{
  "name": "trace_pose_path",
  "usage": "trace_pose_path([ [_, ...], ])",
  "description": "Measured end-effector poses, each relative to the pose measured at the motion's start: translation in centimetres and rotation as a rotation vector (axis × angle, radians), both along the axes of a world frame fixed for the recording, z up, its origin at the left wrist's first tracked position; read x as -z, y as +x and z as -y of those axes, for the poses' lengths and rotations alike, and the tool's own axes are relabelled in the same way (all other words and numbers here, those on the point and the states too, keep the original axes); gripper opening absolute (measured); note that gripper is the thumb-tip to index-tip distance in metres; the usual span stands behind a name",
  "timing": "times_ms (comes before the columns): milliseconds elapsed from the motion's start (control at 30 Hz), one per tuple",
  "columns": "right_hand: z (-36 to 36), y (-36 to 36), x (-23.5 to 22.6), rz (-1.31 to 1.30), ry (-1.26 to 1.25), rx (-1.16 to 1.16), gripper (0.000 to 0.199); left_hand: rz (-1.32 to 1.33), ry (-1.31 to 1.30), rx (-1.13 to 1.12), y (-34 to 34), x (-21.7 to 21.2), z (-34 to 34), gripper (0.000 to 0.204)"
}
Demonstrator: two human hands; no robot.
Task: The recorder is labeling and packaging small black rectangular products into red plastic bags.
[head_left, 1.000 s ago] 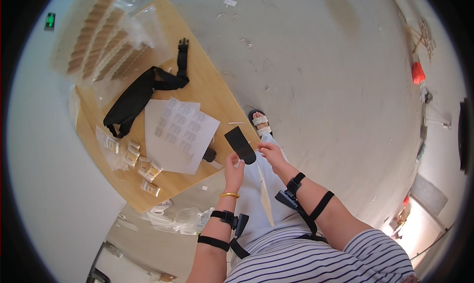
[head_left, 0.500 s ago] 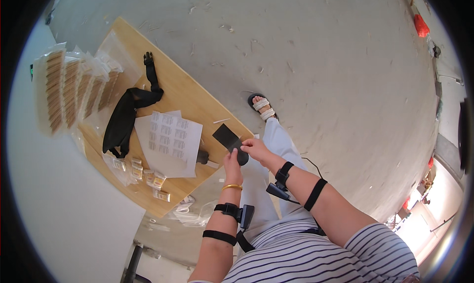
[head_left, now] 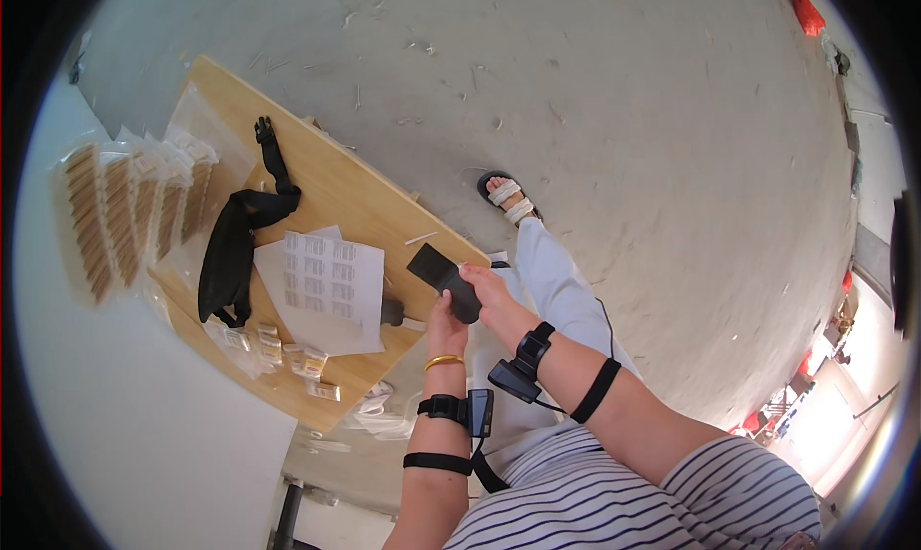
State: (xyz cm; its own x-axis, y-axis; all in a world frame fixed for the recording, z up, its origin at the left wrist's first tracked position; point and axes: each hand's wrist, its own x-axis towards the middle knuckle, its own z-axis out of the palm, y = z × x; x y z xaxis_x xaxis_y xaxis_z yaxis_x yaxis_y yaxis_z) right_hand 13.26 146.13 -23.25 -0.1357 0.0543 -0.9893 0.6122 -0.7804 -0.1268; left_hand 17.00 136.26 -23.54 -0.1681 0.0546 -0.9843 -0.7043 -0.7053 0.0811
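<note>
A flat black pouch-like piece (head_left: 436,267) with a squared upper part and a rounded lower end is held between my two hands above the near right part of the table. My left hand (head_left: 445,327) closes on its lower left side, thumb on top. On its right edge my right hand (head_left: 488,293) is closed too, with the fingers partly hidden behind it. Close by on the table, a dark grey roll-shaped thing (head_left: 391,311) pokes out beside printed white sheets (head_left: 331,291). A thin white strip (head_left: 420,237) lies past the pouch-like piece.
The wooden table (head_left: 355,181) also carries a black belt bag (head_left: 228,257) with a buckle strap, small clear packets (head_left: 309,363) and several plastic bags of brown sticks (head_left: 120,200). My sandalled foot (head_left: 508,195) stands beyond the table edge. Scraps litter the grey floor (head_left: 624,118).
My right hand has gone from a fingertip pinch to a fuller hold along the right edge of the pouch-like piece. The view has shifted slightly; the left hand keeps its hold.
</note>
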Motion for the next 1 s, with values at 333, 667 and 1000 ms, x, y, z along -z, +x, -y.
trace_pose_path([
  [333,1.3,-0.6,-0.2,-0.001,0.586,-0.552,0.015,-0.073,0.139,0.000,0.5,0.6,1.1,0.032],
  [667,0.9,0.5,-0.3,-0.148,0.600,-0.561,0.016,-0.119,0.085,-0.004,0.7,-0.6,0.4,0.036],
  [1000,1.5,-0.6,-0.5,-0.030,0.681,-0.549,0.014,-0.138,0.109,0.036,1.2,0.2,1.1,0.032],
])
